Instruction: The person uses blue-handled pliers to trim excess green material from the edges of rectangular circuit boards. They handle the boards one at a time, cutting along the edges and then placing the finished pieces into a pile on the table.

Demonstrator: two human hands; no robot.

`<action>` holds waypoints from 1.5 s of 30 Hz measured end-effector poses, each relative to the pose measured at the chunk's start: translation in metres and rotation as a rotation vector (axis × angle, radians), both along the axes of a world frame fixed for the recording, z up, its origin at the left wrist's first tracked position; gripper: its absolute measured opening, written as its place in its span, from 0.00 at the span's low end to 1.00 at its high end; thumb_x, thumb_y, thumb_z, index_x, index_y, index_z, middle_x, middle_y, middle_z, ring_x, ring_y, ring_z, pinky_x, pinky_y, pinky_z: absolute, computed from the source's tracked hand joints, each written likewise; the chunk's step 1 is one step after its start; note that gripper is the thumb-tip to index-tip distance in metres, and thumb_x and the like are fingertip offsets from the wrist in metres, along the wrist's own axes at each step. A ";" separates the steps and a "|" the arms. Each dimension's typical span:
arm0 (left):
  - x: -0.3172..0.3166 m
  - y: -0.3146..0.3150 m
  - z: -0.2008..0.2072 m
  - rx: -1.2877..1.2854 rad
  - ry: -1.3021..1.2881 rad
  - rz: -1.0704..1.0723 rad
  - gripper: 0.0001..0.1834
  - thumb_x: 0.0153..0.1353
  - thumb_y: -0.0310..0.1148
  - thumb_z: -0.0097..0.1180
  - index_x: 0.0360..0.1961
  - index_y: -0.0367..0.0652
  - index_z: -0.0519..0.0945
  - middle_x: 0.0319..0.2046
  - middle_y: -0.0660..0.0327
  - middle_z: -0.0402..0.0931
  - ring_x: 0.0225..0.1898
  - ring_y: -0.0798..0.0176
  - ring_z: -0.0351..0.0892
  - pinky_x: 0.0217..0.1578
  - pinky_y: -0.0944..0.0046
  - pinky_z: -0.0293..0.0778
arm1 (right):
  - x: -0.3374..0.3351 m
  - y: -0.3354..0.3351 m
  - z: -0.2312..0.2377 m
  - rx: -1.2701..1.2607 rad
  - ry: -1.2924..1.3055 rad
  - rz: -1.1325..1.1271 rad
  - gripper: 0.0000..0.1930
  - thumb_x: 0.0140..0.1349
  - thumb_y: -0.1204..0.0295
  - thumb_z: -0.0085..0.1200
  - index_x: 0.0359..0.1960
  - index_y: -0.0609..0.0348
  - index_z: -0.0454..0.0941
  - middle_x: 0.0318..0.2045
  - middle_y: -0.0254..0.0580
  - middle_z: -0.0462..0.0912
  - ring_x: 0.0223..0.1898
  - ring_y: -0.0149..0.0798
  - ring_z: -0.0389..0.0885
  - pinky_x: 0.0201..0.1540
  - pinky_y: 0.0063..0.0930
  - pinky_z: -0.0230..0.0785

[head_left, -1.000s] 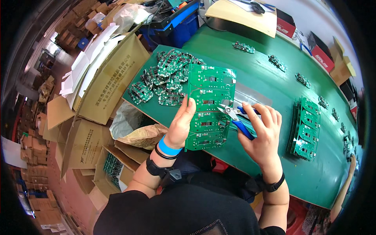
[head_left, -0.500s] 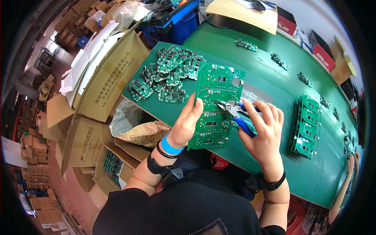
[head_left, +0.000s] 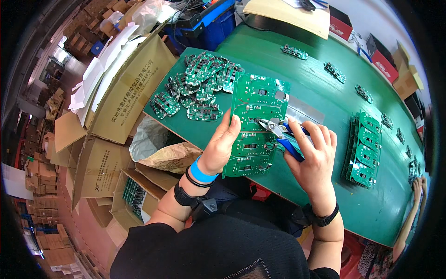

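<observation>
My left hand is closed on the left edge of a green circuit board panel, thumb on its face, holding it tilted up above the table. The panel is made of several joined boards with black components. My right hand grips blue-handled cutting pliers. The jaws of the pliers touch or nearly touch the panel's face near its middle right; the exact contact is too small to tell. Left of the panel lies a heap of separate small circuit boards.
The green table carries a stack of uncut panels on the right. Single boards lie in a spaced row along the far side. Open cardboard boxes stand at the left. A co-worker's hands are at the far right edge.
The pliers' handles and my right hand have shifted very slightly; the panel stays in my left hand. At the far right, the co-worker's hands have moved up a little.
</observation>
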State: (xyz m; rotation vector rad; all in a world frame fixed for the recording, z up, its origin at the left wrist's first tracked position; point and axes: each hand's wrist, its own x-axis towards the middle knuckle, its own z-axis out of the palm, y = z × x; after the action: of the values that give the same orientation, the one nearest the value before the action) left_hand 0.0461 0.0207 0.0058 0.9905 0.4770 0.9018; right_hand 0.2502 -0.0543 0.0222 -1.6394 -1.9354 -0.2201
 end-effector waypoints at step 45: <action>-0.003 -0.001 0.000 -0.081 -0.047 0.069 0.26 0.76 0.46 0.29 0.69 0.45 0.55 0.60 0.51 0.68 0.55 0.53 0.76 0.52 0.52 0.78 | -0.001 0.005 -0.004 0.066 0.030 0.055 0.33 0.39 0.69 0.65 0.55 0.50 0.77 0.43 0.39 0.76 0.44 0.43 0.75 0.48 0.40 0.62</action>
State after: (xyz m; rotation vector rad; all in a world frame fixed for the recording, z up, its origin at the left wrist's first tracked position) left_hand 0.0430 0.0192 0.0062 0.8817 0.5067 0.9583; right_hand 0.2496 -0.0498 0.0182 -1.5374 -1.9278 -0.2339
